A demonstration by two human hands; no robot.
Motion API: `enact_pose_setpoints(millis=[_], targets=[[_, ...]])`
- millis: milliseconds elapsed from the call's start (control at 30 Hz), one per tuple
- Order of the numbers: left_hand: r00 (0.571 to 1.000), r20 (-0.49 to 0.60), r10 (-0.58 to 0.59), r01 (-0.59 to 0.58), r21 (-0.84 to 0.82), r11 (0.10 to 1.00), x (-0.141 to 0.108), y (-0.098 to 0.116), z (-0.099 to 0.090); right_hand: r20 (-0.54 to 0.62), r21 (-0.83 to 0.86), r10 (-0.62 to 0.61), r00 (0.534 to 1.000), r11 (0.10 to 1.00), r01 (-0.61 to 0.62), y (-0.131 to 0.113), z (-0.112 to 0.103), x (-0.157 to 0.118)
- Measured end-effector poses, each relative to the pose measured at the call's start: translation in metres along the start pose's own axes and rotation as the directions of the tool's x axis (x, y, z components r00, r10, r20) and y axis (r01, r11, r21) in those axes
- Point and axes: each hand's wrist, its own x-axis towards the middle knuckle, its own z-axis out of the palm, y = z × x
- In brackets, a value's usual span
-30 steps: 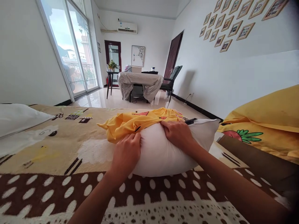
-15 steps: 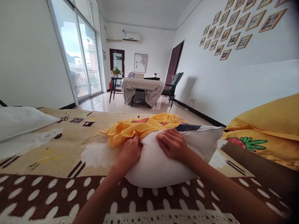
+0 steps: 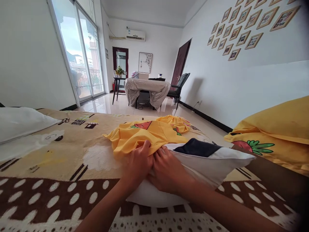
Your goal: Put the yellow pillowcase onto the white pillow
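Observation:
A white pillow with a dark navy patch lies before me, its right corner sticking out. Yellow cloth with printed carrots, seemingly a pillowcase, spreads over the pillow's far left part. My left hand is closed on the near edge of this pillowcase, thumb on top. Right beside it, my right hand has its fingers curled into the white pillow at the cloth's edge; its fingertips are partly hidden. Both hands touch or nearly touch.
A patterned blanket covers the surface under the pillow. Another white pillow lies at the left. Yellow carrot-print bedding is piled at the right. Farther off stand a covered table and a black chair.
My right hand has moved left and down, close to my left hand. The pillow has turned and its right corner reaches farther right; more of the navy patch shows. The yellow cloth lies flatter.

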Motion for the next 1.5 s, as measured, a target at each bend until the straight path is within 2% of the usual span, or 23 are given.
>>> enact_pose_setpoints(millis=[133,233,300,400,467,500,567,633,667,767,867,967,1067,1167,1233,1300,1367,1433,1500], targets=[[0.997,0.06,0.047,-0.053,0.109,0.993,-0.01,0.008,0.005,0.007,0.053,0.053,0.999,0.997,-0.054,0.012,0.006,0.002],[0.99,0.078,0.12,-0.128,0.115,0.985,-0.013,0.014,0.009,0.01,0.085,0.129,0.992,0.988,-0.129,0.037,0.004,0.0],[0.984,0.07,0.164,-0.171,0.112,0.979,-0.01,0.016,0.008,-0.003,0.047,0.19,0.982,0.981,-0.189,0.055,0.003,-0.004],[0.992,0.087,0.091,-0.104,0.148,0.983,-0.001,0.011,-0.005,-0.035,-0.015,0.289,0.957,0.957,-0.289,0.08,0.004,-0.009],[0.983,0.18,0.021,-0.048,0.147,0.988,0.006,0.002,-0.019,-0.056,-0.024,0.352,0.934,0.935,-0.354,0.094,0.005,-0.013],[0.966,0.258,0.017,-0.049,0.118,0.992,0.009,-0.003,-0.027,-0.066,-0.02,0.379,0.923,0.924,-0.381,0.099,0.006,-0.015],[0.909,0.41,0.074,-0.084,0.006,0.996,0.014,-0.013,-0.039,-0.082,-0.01,0.416,0.905,0.908,-0.418,0.107,0.007,-0.017],[0.875,0.468,0.122,-0.097,-0.079,0.992,0.016,-0.02,-0.044,-0.094,-0.005,0.432,0.897,0.901,-0.435,0.11,0.008,-0.018],[0.88,0.459,0.12,-0.092,-0.083,0.992,0.016,-0.022,-0.044,-0.101,-0.005,0.432,0.896,0.9,-0.435,0.11,0.009,-0.018],[0.938,0.34,0.065,-0.07,0.002,0.998,0.015,-0.019,-0.028,-0.161,-0.002,0.401,0.902,0.914,-0.406,0.105,0.01,-0.019],[0.98,0.201,0.019,-0.032,0.062,0.998,0.013,-0.014,-0.004,-0.339,-0.005,0.328,0.882,0.937,-0.35,0.1,0.011,-0.023],[0.996,0.092,-0.011,0.006,0.055,0.998,0.011,-0.012,0.016,-0.513,-0.053,0.211,0.832,0.96,-0.276,0.094,0.011,-0.029],[0.999,0.024,-0.026,0.026,-0.006,1.0,0.009,-0.015,0.027,-0.585,-0.134,0.061,0.809,0.976,-0.17,0.072,0.01,-0.035],[0.999,-0.026,-0.036,0.033,-0.111,0.993,0.009,-0.021,0.031,-0.582,-0.155,-0.055,0.811,0.987,-0.045,0.029,0.016,-0.041],[0.998,-0.042,-0.051,0.042,-0.196,0.98,0.011,-0.025,0.032,-0.521,-0.188,-0.089,0.849,0.982,-0.012,0.0,0.027,-0.043],[0.995,-0.065,-0.081,0.06,-0.277,0.959,0.014,-0.027,0.031,-0.421,-0.285,-0.074,0.904,0.957,-0.055,-0.019,0.039,-0.042],[0.987,-0.098,-0.124,0.083,-0.343,0.936,0.016,-0.028,0.03,-0.349,-0.36,-0.057,0.935,0.93,-0.078,-0.024,0.049,-0.038],[0.98,-0.129,-0.155,0.094,-0.387,0.917,0.016,-0.027,0.03,-0.319,-0.386,-0.054,0.946,0.919,-0.078,-0.019,0.055,-0.03],[0.98,-0.146,-0.137,0.071,-0.385,0.92,0.014,-0.024,0.03,-0.304,-0.386,-0.043,0.952,0.919,-0.082,-0.01,0.058,-0.02]])
